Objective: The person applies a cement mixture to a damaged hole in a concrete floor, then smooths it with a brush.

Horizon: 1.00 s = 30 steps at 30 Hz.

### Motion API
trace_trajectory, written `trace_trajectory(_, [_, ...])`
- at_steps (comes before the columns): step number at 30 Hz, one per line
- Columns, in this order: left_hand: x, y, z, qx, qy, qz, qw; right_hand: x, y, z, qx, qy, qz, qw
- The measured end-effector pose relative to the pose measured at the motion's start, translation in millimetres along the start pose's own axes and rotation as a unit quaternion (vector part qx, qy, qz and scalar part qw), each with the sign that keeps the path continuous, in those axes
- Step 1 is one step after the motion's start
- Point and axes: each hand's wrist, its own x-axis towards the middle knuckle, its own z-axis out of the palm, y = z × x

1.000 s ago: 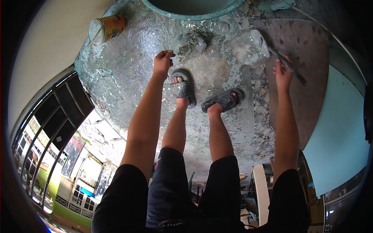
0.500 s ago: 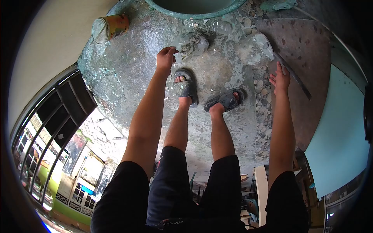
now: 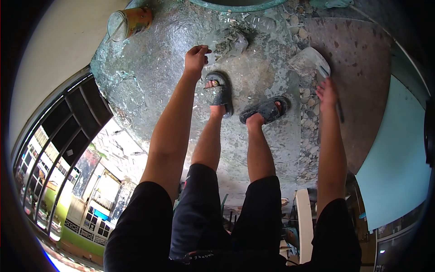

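My left hand (image 3: pixel 196 60) is closed in a pinch on the rim of a clear plastic bag (image 3: pixel 239 44), which lies on the wet floor with greyish debris in it. My right hand (image 3: pixel 327 94), slightly blurred, is at the dark handle of a pale, scuffed dustpan (image 3: pixel 304 62). The handle runs beneath the palm and comes out below the wrist; the fingers look curled about it, though their grip is partly hidden. Between the hands stand my feet in dark, dirty sandals (image 3: pixel 267 111).
A paint bucket (image 3: pixel 138 22) lies tipped at the upper left. At the top is the rim of a large green tub (image 3: pixel 240 8). A pebbled strip (image 3: pixel 309 122) borders a brown slab (image 3: pixel 358 68) on the right. A barred window (image 3: pixel 59 149) is at left.
The dustpan has shifted right and nearer to me, its handle swinging more upright beneath my right hand. My left hand stays at the bag, and the view has tilted slightly.
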Motion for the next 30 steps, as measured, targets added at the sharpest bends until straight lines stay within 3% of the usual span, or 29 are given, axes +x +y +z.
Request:
trace_trajectory(2, [-2.0,-2.2,0.5,0.002,0.0,-0.003,1.0,-31.1,6.4,24.7,-0.111,-0.127,-0.063,0.984])
trace_trajectory(6, [-3.5,-8.0,0.7,-0.011,-0.006,-0.008,1.0,-74.0,19.7,119.7,-0.107,-0.241,-0.116,0.958])
trace_trajectory(8, [-4.8,-3.5,-0.1,-0.013,-0.01,-0.012,1.0,-81.4,26.9,176.0,-0.158,-0.237,-0.162,0.945])
trace_trajectory(10, [-4.8,4.3,2.2,-0.014,-0.012,-0.023,1.0,-58.4,59.3,228.0,-0.236,-0.161,-0.278,0.917])
trace_trajectory(11, [-2.0,4.6,0.4,-0.01,-0.018,-0.025,0.999,-60.7,62.1,240.6,-0.23,-0.161,-0.276,0.919])
trace_trajectory(13, [1.0,7.7,-0.1,-0.007,-0.022,-0.026,0.999,-62.4,69.9,263.2,-0.379,-0.096,-0.338,0.856])
trace_trajectory(16, [3.4,12.8,-2.8,-0.012,-0.026,-0.03,0.999,-45.2,83.2,270.1,-0.415,-0.155,-0.358,0.822])
trace_trajectory(17, [4.1,13.2,-4.5,-0.016,-0.034,-0.029,0.999,-37.3,82.0,272.5,-0.459,-0.175,-0.314,0.813])
trace_trajectory(20, [6.0,12.1,-9.9,-0.03,-0.044,-0.036,0.998,-47.3,77.8,268.7,-0.454,-0.105,-0.35,0.812])
trace_trajectory(25, [7.5,11.0,-13.9,-0.046,-0.045,-0.054,0.996,-23.8,89.5,276.3,-0.448,-0.133,-0.335,0.818])
trace_trajectory(28, [4.2,11.2,-20.2,-0.043,-0.048,-0.052,0.997,-23.6,91.5,280.6,-0.282,-0.102,-0.355,0.886])
trace_trajectory(30, [7.3,13.1,-19.7,-0.05,-0.051,-0.044,0.996,-30.0,85.4,279.9,-0.235,-0.106,-0.359,0.897])
